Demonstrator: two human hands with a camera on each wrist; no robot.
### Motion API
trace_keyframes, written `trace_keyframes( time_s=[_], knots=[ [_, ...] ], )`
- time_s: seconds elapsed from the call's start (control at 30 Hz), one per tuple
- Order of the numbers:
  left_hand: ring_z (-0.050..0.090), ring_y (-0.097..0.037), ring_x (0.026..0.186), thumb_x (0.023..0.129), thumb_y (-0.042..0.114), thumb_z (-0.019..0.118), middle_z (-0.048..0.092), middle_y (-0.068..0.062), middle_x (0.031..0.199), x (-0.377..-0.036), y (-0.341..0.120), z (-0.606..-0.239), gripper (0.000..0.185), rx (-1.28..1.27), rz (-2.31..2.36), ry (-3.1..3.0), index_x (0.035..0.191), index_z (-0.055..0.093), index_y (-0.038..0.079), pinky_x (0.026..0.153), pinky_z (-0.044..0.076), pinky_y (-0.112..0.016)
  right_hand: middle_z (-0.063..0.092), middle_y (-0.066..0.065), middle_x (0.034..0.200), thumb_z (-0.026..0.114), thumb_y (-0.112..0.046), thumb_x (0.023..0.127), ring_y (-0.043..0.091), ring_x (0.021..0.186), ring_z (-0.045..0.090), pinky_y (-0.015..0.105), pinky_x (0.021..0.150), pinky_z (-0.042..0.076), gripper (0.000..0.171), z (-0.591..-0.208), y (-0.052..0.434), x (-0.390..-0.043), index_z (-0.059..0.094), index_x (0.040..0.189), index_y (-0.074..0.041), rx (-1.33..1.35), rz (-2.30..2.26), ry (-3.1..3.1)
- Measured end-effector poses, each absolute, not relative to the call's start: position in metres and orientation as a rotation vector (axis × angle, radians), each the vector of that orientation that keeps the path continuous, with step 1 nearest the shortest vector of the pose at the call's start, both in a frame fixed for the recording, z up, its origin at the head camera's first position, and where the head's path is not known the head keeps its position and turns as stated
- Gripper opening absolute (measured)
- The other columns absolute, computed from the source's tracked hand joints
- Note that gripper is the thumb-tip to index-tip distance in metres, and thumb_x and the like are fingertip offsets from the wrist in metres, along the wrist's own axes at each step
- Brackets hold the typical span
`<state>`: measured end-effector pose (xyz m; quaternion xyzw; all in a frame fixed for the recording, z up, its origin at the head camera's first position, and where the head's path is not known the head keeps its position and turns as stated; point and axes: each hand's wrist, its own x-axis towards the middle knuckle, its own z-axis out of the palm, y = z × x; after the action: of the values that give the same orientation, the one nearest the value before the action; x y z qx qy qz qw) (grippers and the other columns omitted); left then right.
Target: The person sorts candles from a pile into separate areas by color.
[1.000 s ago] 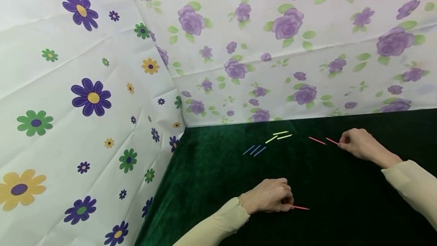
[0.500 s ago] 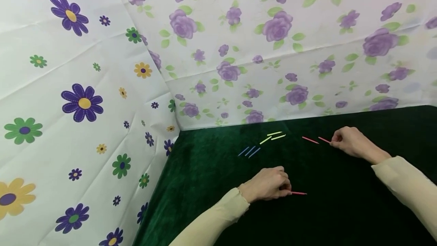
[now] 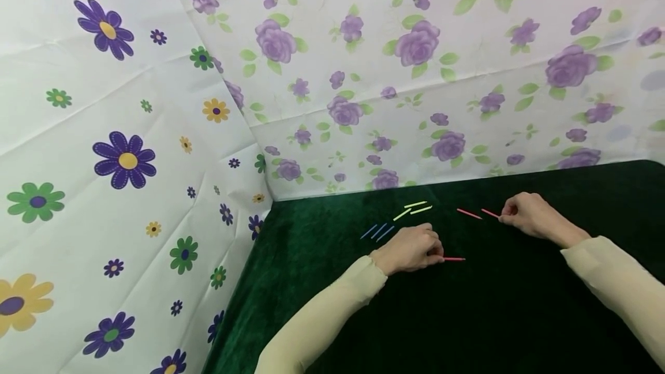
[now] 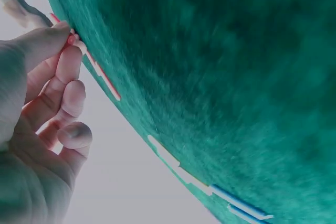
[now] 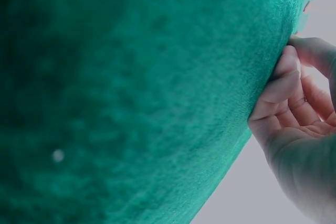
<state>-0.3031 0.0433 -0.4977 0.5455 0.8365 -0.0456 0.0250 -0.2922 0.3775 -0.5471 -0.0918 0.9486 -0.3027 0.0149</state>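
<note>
On the green velvet cloth my left hand pinches one end of a pink stick, whose free end points right; the left wrist view shows that stick held at my fingertips. My right hand pinches the right end of another pink stick near the back wall. A third pink stick lies just left of it. Three yellow-green sticks and three blue sticks lie in groups farther left. In the right wrist view my fingers rest against the cloth and no stick shows.
Floral sheets form walls: a rose-patterned one at the back and a daisy-patterned one on the left, meeting in a corner. The cloth's near half is bare green velvet.
My left hand has carried its pink stick away from me, toward the blue and yellow-green sticks. My right hand has stayed by the back pink sticks.
</note>
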Motion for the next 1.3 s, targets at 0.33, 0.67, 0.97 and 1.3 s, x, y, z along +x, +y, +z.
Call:
trace_keyframes(
  time_s=[0.33,0.67,0.97,1.3],
  knots=[
    [0.062,-0.003,0.098,0.108,0.042,0.069,0.078,0.017,0.104,-0.330,0.073,-0.498,0.019,1.690,-0.202,2.670,0.106,0.085,0.030,0.083,0.054,-0.017,0.070,0.002,0.084,0.076,-0.015,0.099,0.016,0.072,0.054,0.031,0.066,0.043,0.013,-0.547,0.376,-0.296,0.078,0.088,-0.010,-0.259,-0.974,2.933],
    [0.061,-0.004,0.101,0.109,0.040,0.068,0.078,0.018,0.107,-0.348,0.102,-0.496,0.019,1.668,-0.266,2.668,0.106,0.084,0.030,0.085,0.056,-0.019,0.071,0.000,0.082,0.077,-0.015,0.098,0.015,0.071,0.054,0.030,0.066,0.043,0.013,-0.544,0.378,-0.295,0.078,0.086,-0.011,-0.284,-0.968,2.956],
    [0.061,-0.006,0.110,0.110,0.038,0.066,0.076,0.015,0.114,-0.359,0.120,-0.498,0.019,1.637,-0.346,2.643,0.106,0.083,0.030,0.091,0.056,-0.021,0.071,0.002,0.083,0.074,-0.014,0.100,0.016,0.070,0.054,0.032,0.065,0.044,0.014,-0.546,0.377,-0.294,0.078,0.087,-0.010,-0.272,-0.982,2.956],
    [0.062,-0.003,0.114,0.109,0.041,0.068,0.076,0.018,0.120,-0.360,0.134,-0.510,0.017,1.608,-0.415,2.648,0.114,0.083,0.034,0.095,0.056,-0.019,0.071,0.002,0.082,0.075,-0.014,0.100,0.015,0.070,0.055,0.032,0.067,0.044,0.016,-0.551,0.377,-0.291,0.078,0.085,-0.011,-0.238,-0.995,2.966]
  ],
)
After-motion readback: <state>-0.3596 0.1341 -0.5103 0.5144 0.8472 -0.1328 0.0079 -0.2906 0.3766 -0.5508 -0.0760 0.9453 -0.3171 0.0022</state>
